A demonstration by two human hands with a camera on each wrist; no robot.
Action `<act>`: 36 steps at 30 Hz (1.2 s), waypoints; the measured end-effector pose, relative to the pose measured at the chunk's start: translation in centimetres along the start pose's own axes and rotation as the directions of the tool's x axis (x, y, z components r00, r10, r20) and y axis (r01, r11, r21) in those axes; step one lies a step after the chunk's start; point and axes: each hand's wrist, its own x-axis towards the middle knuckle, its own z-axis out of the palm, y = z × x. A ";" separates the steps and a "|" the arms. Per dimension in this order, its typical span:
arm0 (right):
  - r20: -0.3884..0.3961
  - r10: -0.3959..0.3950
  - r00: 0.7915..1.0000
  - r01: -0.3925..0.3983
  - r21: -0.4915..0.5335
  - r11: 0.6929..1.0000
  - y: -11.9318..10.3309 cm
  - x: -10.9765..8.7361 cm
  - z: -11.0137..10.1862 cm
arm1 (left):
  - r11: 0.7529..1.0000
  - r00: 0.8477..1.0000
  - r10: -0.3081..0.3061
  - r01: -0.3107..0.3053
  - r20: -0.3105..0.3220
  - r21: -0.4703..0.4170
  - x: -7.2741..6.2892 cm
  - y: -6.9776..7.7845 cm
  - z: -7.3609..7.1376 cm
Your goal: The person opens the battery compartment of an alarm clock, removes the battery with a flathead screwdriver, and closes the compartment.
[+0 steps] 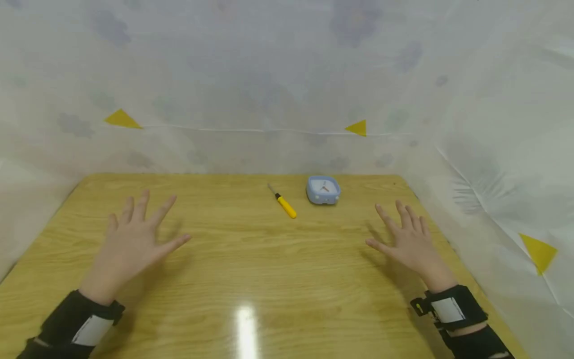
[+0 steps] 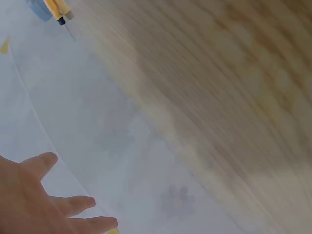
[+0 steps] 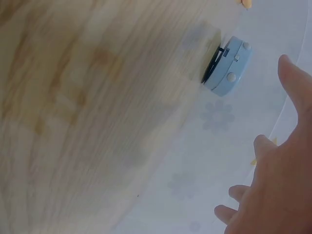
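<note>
Both hands hover over the wooden table with fingers spread and nothing in them. My left hand (image 1: 132, 244) is over the left side, and my right hand (image 1: 412, 247) is over the right side. Between them, toward the back, lies a screwdriver (image 1: 286, 205) with a yellow handle, its metal tip pointing away and to the left. Just right of it sits a small light-blue clock (image 1: 323, 190), white face upward. The right hand is nearer to the clock, which the right wrist view shows from its side (image 3: 229, 68). In the left wrist view the screwdriver (image 2: 54, 9) appears at the top left corner.
The wooden table (image 1: 215, 279) ends at a pale floral sheet (image 1: 251, 75) hanging behind it and along the right. Yellow triangles (image 1: 123, 119) are stuck on the sheet. Each wrist wears a black strap (image 1: 462, 306). A bright light reflection lies on the table's near part.
</note>
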 end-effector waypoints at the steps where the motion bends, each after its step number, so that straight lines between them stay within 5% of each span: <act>1: -0.004 -0.004 1.000 0.004 -0.003 1.000 0.0 0.1 0.0 | 1.000 1.000 0.005 -0.005 -0.009 -0.002 0.1 0.1 0.0; 16: -0.017 -0.066 0.998 0.065 -0.040 0.997 -1.1 1.3 0.7 | 0.995 0.992 0.100 -0.101 -0.078 -0.011 1.6 3.1 -0.3; 36: -0.015 -0.113 0.993 0.113 0.001 0.994 -4.2 4.4 2.0 | 0.978 0.978 0.206 -0.207 -0.009 -0.033 3.9 7.9 1.7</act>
